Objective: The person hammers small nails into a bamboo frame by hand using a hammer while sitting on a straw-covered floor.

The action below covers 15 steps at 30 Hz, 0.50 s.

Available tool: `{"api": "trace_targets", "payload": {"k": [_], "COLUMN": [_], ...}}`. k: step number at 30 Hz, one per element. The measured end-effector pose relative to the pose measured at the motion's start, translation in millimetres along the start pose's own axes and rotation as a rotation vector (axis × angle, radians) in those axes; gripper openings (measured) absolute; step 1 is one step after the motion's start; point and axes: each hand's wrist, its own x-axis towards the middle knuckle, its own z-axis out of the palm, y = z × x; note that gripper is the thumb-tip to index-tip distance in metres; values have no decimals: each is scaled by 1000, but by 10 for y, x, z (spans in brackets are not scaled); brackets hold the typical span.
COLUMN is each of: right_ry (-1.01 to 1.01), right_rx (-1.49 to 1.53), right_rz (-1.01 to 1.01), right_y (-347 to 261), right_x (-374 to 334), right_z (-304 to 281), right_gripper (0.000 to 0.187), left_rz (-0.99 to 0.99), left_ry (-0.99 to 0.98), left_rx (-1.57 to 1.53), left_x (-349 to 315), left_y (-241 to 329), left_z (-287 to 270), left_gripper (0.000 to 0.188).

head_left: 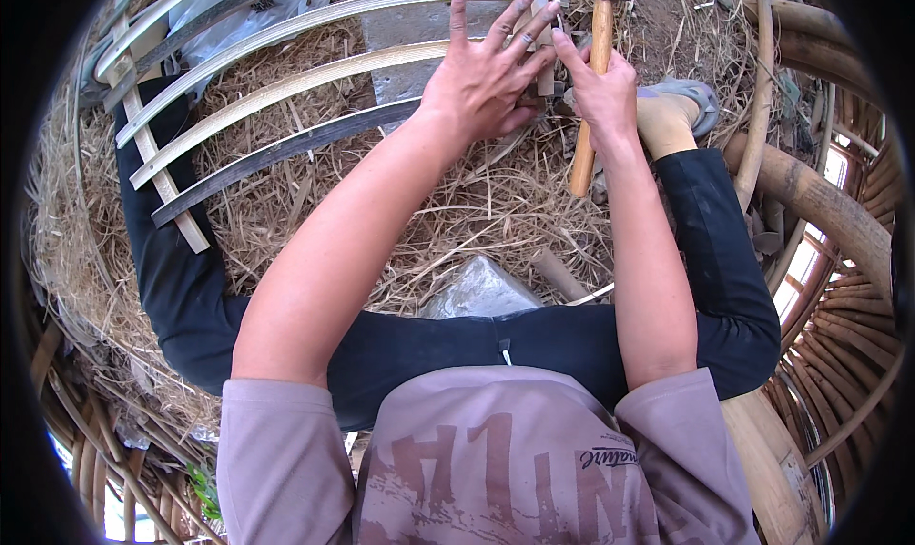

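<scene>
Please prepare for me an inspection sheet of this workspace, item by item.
Surface: straw-covered ground, with a grey slab under part of the slatted wooden frame.
Job's things: that frame; a hammer with wooden handle.
Clutter: clear plastic bag, seen between the slats; grey block on the ground.
Hands: left hand, fingers spread, at the frame's right end; right hand holds the hammer.
Cables: nothing seen.
Surroundings: thick curved poles at right.

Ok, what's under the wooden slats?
Straw, a grey slab, clear plastic and one dark trouser leg show beneath the slats. Whatever lies directly under each slat, or below the left hand, is covered.
</scene>
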Motion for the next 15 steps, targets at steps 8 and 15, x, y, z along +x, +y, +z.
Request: {"api": "trace_targets", "payload": {"k": [8,15], "right_ry": [-13,3], "right_rx": [13,-15], "right_rz": [-25,13], "right_y": [28,65], "right_x": [-16,-3], "right_z": [2,0], "right_gripper": [45,59], "left_rz": [12,92], "left_ry": [9,278], "left_rx": [59,-180], "left_x": [-2,-110], "left_y": [21,-43], "left_z": [-8,59], "left_gripper": [85,67]}}
